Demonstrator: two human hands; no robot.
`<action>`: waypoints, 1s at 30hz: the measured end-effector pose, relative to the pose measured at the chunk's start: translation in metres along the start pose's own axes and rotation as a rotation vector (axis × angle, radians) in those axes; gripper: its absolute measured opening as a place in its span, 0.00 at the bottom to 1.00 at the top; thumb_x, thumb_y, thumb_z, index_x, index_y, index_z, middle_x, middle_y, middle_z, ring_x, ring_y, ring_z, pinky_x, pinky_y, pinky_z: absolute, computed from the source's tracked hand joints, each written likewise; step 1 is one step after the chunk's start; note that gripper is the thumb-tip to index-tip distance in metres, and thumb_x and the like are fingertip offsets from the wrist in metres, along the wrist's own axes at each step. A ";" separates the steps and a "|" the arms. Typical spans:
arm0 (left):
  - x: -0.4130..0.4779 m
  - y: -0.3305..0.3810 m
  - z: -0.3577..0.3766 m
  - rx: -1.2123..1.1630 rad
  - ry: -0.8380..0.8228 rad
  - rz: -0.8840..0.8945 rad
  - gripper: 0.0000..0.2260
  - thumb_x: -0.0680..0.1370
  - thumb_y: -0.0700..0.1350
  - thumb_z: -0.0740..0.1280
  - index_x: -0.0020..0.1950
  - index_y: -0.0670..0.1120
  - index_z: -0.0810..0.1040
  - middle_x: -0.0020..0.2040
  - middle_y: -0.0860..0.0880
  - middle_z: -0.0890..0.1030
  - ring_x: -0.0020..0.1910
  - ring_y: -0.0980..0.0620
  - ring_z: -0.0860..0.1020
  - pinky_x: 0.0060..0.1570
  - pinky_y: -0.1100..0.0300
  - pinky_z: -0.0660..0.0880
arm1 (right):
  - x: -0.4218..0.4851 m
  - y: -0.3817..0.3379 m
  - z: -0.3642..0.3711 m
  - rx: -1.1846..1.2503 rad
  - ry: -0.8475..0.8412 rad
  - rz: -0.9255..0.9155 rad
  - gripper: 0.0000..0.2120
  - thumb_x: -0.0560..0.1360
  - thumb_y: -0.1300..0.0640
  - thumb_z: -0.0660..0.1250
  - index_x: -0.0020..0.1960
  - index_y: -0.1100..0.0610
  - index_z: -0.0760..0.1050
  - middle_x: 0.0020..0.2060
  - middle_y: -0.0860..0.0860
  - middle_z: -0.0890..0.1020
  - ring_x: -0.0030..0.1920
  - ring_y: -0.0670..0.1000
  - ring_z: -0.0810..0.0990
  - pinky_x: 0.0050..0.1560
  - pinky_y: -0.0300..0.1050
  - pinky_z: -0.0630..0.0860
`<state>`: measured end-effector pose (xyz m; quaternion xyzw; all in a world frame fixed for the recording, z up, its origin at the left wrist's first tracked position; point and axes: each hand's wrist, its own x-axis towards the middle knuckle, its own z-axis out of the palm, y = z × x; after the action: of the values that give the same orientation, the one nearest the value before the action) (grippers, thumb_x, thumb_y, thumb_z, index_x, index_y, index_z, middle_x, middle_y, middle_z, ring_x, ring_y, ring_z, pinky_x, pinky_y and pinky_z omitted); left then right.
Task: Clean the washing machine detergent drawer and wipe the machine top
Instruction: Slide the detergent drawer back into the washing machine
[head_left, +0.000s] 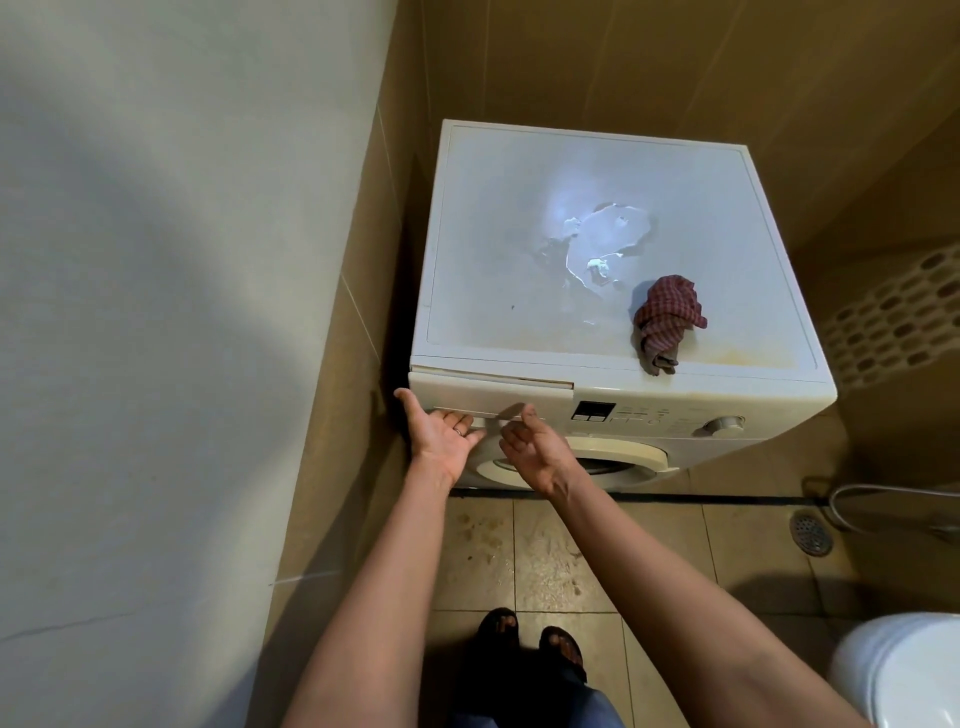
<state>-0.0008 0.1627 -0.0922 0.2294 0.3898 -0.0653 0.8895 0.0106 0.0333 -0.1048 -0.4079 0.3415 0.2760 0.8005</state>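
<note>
reaching for the detergent drawer (493, 387), set at the upper left of the washer's front.
left hand (441, 434) palm-up, fingers curled into the handle recess; right hand (535, 449) curled beside it, grip i cannot tell. the drawer looks like stiff, light, smooth plastic, best pulled by that recess. a soft checked cloth (667, 322) lies crumpled on the matte, peeling machine top (493, 260).

Bathroom corner, seen from the doorway side: a pale grey wall (156, 260) meets tan tiled walls (675, 67). Stained beige floor tiles (545, 561) run to a round metal drain (811, 531). A white toilet (904, 670) sits lower right, with a perforated cream basket (893, 322) beyond it.
</note>
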 end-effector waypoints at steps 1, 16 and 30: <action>0.003 0.000 0.004 -0.001 0.006 0.002 0.44 0.74 0.73 0.46 0.77 0.41 0.57 0.74 0.37 0.63 0.74 0.38 0.61 0.73 0.37 0.54 | 0.003 -0.003 0.003 0.002 0.008 0.002 0.19 0.81 0.54 0.58 0.68 0.64 0.67 0.69 0.63 0.68 0.72 0.59 0.64 0.73 0.52 0.60; 0.031 0.005 0.014 -0.011 0.078 0.083 0.36 0.77 0.68 0.54 0.77 0.45 0.60 0.71 0.38 0.68 0.63 0.41 0.71 0.68 0.43 0.64 | 0.025 -0.005 0.022 -0.068 0.156 -0.030 0.21 0.82 0.55 0.56 0.70 0.68 0.64 0.70 0.66 0.67 0.71 0.62 0.66 0.69 0.51 0.66; -0.018 -0.027 0.041 0.532 0.274 0.051 0.07 0.81 0.43 0.61 0.49 0.40 0.75 0.39 0.46 0.78 0.39 0.53 0.77 0.48 0.59 0.77 | -0.028 -0.072 -0.006 -0.680 0.018 -0.163 0.12 0.77 0.55 0.66 0.53 0.63 0.77 0.46 0.56 0.83 0.39 0.47 0.81 0.37 0.36 0.77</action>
<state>0.0059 0.1188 -0.0653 0.4709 0.4693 -0.1113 0.7387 0.0430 -0.0131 -0.0525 -0.6795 0.2033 0.3054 0.6353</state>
